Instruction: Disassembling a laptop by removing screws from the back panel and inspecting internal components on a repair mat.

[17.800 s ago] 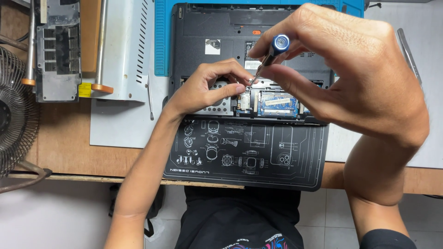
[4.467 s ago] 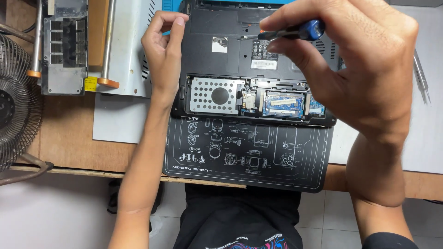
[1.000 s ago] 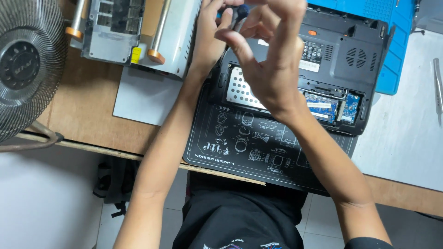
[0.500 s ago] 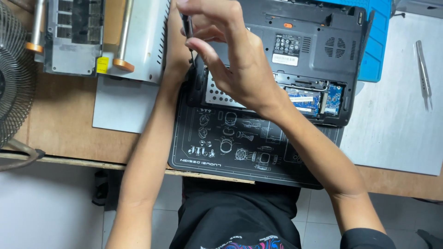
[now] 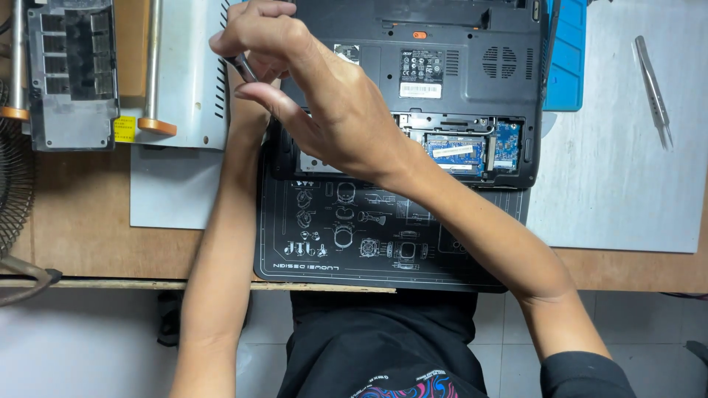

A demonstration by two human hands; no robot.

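A dark grey laptop (image 5: pixel 457 44) lies bottom-up on a black work mat (image 5: pixel 369 243) printed with white drawings. Its service bay is uncovered, showing a memory module (image 5: pixel 453 151) and a small blue card (image 5: pixel 507 136). My right hand (image 5: pixel 324 96) reaches across to the laptop's left edge and pinches the thin dark shaft of a screwdriver (image 5: pixel 241 66) between thumb and fingers. My left forearm (image 5: pixel 228 221) runs up under it. The left hand itself is almost wholly hidden behind the right hand, by the laptop's left side.
A metal machine (image 5: pixel 70 74) with orange-ended rollers and a slotted white cover (image 5: pixel 188 74) stands at the back left. A fan (image 5: pixel 11 191) sits at the left edge. Tweezers (image 5: pixel 653 88) lie on a grey sheet (image 5: pixel 627 184) on the right, beside a blue mat (image 5: pixel 568 66).
My right hand has shifted left with the screwdriver, from over the laptop's middle to its left edge. The view has moved slightly, showing more of the right side of the table.
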